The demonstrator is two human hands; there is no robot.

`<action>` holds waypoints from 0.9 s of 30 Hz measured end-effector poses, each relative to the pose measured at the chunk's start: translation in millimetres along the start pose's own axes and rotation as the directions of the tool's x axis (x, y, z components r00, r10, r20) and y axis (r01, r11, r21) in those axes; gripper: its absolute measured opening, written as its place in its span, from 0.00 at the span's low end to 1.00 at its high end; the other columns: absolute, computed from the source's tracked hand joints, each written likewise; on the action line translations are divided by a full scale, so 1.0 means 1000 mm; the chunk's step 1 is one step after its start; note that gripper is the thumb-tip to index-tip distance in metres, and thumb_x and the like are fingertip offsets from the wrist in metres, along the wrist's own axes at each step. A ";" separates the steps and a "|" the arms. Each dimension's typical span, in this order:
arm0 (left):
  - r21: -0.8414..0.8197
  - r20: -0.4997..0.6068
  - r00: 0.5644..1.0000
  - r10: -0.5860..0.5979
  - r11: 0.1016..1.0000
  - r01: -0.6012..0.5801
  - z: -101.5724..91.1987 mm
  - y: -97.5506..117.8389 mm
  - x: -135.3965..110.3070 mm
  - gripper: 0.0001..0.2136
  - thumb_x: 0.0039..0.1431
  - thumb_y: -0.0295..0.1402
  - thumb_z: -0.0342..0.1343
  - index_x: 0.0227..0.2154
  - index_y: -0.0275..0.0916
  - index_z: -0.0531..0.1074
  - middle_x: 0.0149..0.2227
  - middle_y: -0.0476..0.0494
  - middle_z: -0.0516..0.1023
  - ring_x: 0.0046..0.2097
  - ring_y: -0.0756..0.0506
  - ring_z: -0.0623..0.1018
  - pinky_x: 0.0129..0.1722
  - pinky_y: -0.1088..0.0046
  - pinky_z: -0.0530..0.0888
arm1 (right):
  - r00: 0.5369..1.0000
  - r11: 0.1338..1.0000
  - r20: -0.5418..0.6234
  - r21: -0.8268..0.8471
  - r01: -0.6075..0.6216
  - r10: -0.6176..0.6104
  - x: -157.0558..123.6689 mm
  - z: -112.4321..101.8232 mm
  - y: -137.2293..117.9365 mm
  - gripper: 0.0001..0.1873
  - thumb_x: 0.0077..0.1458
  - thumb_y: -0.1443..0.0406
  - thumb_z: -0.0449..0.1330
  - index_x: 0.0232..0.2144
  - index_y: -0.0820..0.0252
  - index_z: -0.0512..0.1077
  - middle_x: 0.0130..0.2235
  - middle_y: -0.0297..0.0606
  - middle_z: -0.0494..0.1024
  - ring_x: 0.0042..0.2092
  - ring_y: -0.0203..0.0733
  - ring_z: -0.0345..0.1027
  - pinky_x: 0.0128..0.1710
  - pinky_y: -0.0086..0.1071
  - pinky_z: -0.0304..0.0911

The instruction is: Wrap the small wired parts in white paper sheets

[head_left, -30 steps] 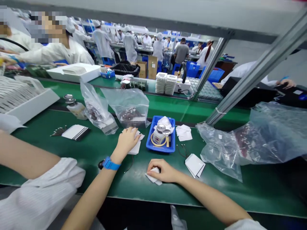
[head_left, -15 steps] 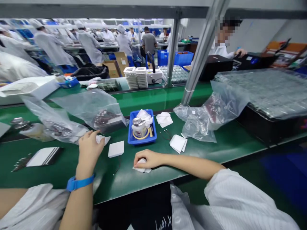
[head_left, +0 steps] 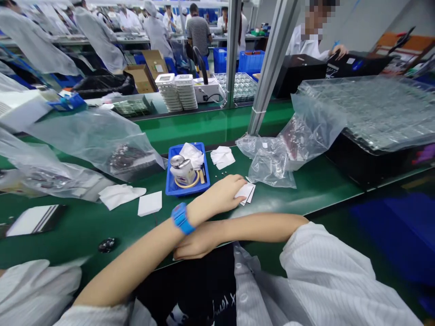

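Evidently a reaching step: I have the left hand (head_left: pixel 221 194) out across the right hand (head_left: pixel 199 244), left fingers touching white cards (head_left: pixel 244 192); grip, cannot tell. Right fingers partly hidden, likewise unclear. Lifting cards would call for an edge pinch. Left of the left fingers, blue tray (head_left: pixel 180 191); beneath, green desk (head_left: pixel 276 200); beyond, co-workers (head_left: pixel 157 29).

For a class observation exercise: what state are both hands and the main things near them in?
Left hand, over white cards, grip unclear
White cards, overlapping, partly covered
Right hand, partly hidden, grip unclear
Blue tray, upright, loaded
Bottle, standing in blue tray
White cloth right of blue tray, creased
Clear bag at right, rumpled, part-filled
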State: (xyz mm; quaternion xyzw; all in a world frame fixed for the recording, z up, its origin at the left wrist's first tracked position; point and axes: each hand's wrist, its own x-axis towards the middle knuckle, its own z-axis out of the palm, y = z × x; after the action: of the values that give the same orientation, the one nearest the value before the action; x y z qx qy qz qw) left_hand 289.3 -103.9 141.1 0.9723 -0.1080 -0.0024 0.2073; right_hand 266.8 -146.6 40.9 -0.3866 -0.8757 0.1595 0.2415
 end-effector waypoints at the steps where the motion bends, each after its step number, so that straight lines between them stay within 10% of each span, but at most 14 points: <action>1: 0.033 0.087 0.996 0.030 0.999 -0.033 0.008 -0.004 0.015 0.26 0.58 0.33 0.61 0.58 0.33 0.65 0.63 0.29 0.65 0.64 0.34 0.65 0.60 0.56 0.67 | 0.997 0.994 0.021 -0.069 0.080 -0.079 0.001 -0.001 0.000 0.09 0.64 0.64 0.52 0.37 0.54 0.73 0.41 0.32 0.79 0.47 0.38 0.70 0.49 0.27 0.62; 6: 0.018 0.272 0.959 0.080 0.996 -0.088 0.036 -0.037 0.039 0.42 0.52 0.38 0.68 0.66 0.37 0.53 0.66 0.31 0.61 0.67 0.31 0.60 0.63 0.51 0.60 | 0.973 0.952 0.065 -0.202 0.229 -0.221 -0.001 -0.011 0.000 0.16 0.67 0.68 0.44 0.39 0.57 0.72 0.41 0.37 0.80 0.44 0.39 0.71 0.44 0.29 0.63; 14: -0.032 0.094 0.979 0.183 0.983 -0.181 0.028 -0.041 0.027 0.33 0.59 0.45 0.61 0.62 0.33 0.59 0.58 0.31 0.70 0.58 0.36 0.71 0.57 0.61 0.65 | 0.980 0.968 0.014 -0.159 0.197 -0.197 -0.005 -0.008 0.002 0.15 0.66 0.68 0.47 0.36 0.57 0.74 0.37 0.38 0.79 0.39 0.39 0.71 0.39 0.31 0.65; 18: -0.022 -0.147 0.984 0.099 0.994 -0.103 -0.007 -0.025 -0.026 0.32 0.60 0.48 0.58 0.60 0.32 0.61 0.55 0.29 0.71 0.56 0.34 0.72 0.56 0.56 0.68 | 0.990 0.993 -0.077 -0.002 0.121 -0.121 -0.013 -0.006 0.000 0.14 0.66 0.66 0.49 0.38 0.57 0.74 0.41 0.41 0.80 0.45 0.43 0.72 0.46 0.36 0.68; 20: -0.095 -0.386 0.922 -0.003 0.995 -0.036 -0.019 -0.015 -0.077 0.35 0.59 0.51 0.57 0.63 0.35 0.58 0.58 0.30 0.68 0.59 0.34 0.69 0.58 0.55 0.68 | 0.991 0.984 -0.129 0.176 -0.001 0.025 -0.016 -0.008 -0.001 0.12 0.65 0.64 0.51 0.41 0.58 0.74 0.43 0.42 0.79 0.46 0.45 0.72 0.48 0.39 0.68; 23: -0.283 -0.625 0.717 -0.309 0.945 0.161 -0.014 0.000 -0.165 0.37 0.55 0.47 0.63 0.64 0.43 0.55 0.58 0.33 0.66 0.60 0.35 0.68 0.59 0.56 0.68 | 0.977 0.932 -0.142 0.347 -0.102 0.160 -0.014 -0.020 0.001 0.09 0.64 0.63 0.54 0.39 0.58 0.73 0.37 0.41 0.78 0.40 0.42 0.72 0.41 0.35 0.70; 27: -0.671 -0.525 0.480 -0.703 0.689 0.274 0.025 0.006 -0.255 0.35 0.52 0.47 0.65 0.62 0.49 0.59 0.58 0.38 0.65 0.59 0.35 0.69 0.60 0.57 0.68 | 0.926 0.858 -0.077 0.412 -0.308 0.369 0.001 -0.043 0.010 0.08 0.66 0.64 0.55 0.36 0.60 0.72 0.36 0.39 0.76 0.37 0.37 0.72 0.38 0.30 0.68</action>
State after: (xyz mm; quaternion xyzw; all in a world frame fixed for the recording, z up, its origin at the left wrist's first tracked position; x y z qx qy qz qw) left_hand 38.1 -65.4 109.9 0.7773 0.2872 0.3107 0.4656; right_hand 295.5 -135.3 73.0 -0.4895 -0.7227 0.3414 0.3486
